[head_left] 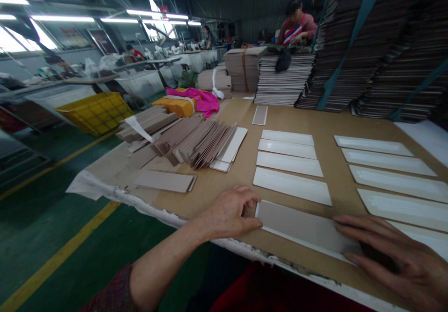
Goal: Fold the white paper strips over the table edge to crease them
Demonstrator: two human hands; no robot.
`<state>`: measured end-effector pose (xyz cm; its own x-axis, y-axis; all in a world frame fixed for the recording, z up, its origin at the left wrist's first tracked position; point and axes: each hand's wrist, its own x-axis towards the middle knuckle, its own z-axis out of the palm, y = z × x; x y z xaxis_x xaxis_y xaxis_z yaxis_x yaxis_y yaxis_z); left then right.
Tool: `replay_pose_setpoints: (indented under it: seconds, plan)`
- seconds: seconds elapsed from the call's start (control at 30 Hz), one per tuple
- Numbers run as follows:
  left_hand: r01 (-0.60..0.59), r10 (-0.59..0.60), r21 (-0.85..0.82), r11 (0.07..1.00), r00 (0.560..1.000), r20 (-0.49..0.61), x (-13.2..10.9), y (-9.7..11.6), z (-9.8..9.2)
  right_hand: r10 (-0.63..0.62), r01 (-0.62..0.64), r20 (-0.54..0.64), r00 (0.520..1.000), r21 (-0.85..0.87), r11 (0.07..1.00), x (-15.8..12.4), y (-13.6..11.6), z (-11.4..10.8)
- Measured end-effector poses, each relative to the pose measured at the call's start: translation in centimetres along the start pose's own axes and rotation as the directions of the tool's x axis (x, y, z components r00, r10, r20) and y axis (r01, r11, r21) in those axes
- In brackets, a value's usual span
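Note:
A grey board strip [301,224] lies on a slightly larger white strip, whose white margin [294,238] shows along the near edge. My left hand [227,211] is at its left end, thumb at the near corner and curled fingers at the far corner. Across the right part, my right hand [399,256] spans the strip, thumb on the near edge and fingers on the far one. Beyond them lie white, glossy-coated strips [292,186] in a column, with another column of white strips [402,181] to the right.
Fanned brown-grey strips [206,139] and a small pile of strips [166,181] lie to the left. Pink cloth [199,98] rests beyond. Tall strapped board stacks [371,55] line the back right. One small framed strip [259,115] lies mid-table. A co-worker [297,24] is behind the stacks.

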<state>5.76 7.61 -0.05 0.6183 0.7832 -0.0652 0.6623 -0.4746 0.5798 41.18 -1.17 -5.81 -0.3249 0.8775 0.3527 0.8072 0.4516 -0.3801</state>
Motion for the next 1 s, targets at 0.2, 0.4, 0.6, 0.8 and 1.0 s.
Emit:
replay_pose_setpoints:
  seconds: [0.2, 0.4, 0.6, 0.8, 1.0]
  plan:
    - [0.021, -0.021, -0.013, 1.000, 1.000, 0.006, 0.0, 0.1, 0.0, -0.144, 0.145, 0.072, 0.987, -0.021, 0.989, 0.1, 0.5, -0.4]
    - [0.012, -0.011, -0.006, 1.000, 1.000, 0.003, 0.1, 0.2, -0.1, -0.052, 0.052, 0.044, 0.998, 0.008, 0.999, 0.0, -0.1, 0.0]
    - [-0.008, 0.008, 0.011, 1.000, 1.000, 0.019, 0.2, 0.1, -0.1, 0.035, -0.037, 0.079, 0.996, 0.017, 0.999, 0.7, -1.9, -0.9]
    - [-0.018, 0.018, -0.004, 1.000, 0.999, 0.046, 0.4, -0.1, -0.1, 0.017, -0.024, 0.110, 0.994, 0.063, 0.998, 1.2, -2.3, -1.1]
    - [0.002, -0.001, -0.014, 1.000, 0.999, 0.045, 0.6, -0.3, -0.1, 0.041, -0.053, 0.160, 0.986, 0.071, 0.996, 1.1, -2.6, -1.4]
